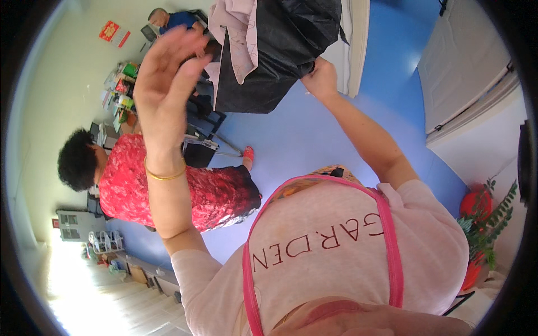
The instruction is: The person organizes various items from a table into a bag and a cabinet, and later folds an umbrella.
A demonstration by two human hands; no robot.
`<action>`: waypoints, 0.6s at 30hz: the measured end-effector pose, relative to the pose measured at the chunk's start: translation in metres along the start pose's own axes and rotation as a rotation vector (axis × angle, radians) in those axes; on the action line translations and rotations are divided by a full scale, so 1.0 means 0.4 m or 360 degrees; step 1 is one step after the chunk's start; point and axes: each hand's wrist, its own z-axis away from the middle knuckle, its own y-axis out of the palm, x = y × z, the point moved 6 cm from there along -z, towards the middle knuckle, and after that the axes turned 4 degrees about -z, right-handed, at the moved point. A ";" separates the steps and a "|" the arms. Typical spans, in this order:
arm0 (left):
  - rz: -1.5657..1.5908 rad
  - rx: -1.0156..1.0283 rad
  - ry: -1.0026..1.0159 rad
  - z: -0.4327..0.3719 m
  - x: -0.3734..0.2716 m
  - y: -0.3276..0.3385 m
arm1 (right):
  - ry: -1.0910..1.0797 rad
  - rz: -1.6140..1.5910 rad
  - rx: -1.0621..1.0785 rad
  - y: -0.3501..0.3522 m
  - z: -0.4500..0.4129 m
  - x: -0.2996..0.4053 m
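Note:
A loosely folded umbrella (pixel 286 54), with black lining and pale pink patterned outer cloth, hangs before me at the top of the view. My right hand (pixel 323 77) grips its black cloth at the lower right edge; the fingertips are partly hidden. Raised on the left, my left hand (pixel 168 75) holds nothing, its thumb apart from slightly curled fingers that are blurred. A gold bangle (pixel 164 176) circles that wrist. Between the left hand and the umbrella there appears a small gap.
A person in a red patterned dress (pixel 126 180) stands to my left. Farther off, another person in a dark blue top (pixel 178 21) sits by a cluttered table (pixel 122 90). White doors (pixel 458 63) and potted plants (pixel 483 218) are at right, above blue floor (pixel 302 134).

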 end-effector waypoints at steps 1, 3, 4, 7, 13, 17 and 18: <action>0.0081 0.0081 0.0069 -0.008 -0.011 0.036 | -0.0043 0.0023 -0.0009 0.012 0.000 0.004; -0.0080 0.0202 -0.0116 -0.011 0.032 0.093 | -0.0106 0.0058 0.0002 0.018 0.000 0.013; -0.0090 0.0176 -0.0117 -0.021 0.056 0.091 | -0.0146 0.0095 0.0000 0.022 0.001 0.023; -0.0009 0.0214 -0.0390 -0.039 0.132 0.092 | -0.0140 0.0205 0.0054 0.015 0.004 0.048; -0.0039 0.1151 -0.0545 0.038 0.228 0.201 | -0.0239 0.0275 0.0166 0.021 0.017 0.074; 0.0531 0.1071 -0.0986 0.082 0.263 0.242 | -0.0282 -0.0227 -0.0030 0.022 0.013 0.007; -0.0134 0.1397 -0.0674 0.089 0.269 0.232 | -0.0060 0.0286 0.0168 0.031 -0.001 -0.008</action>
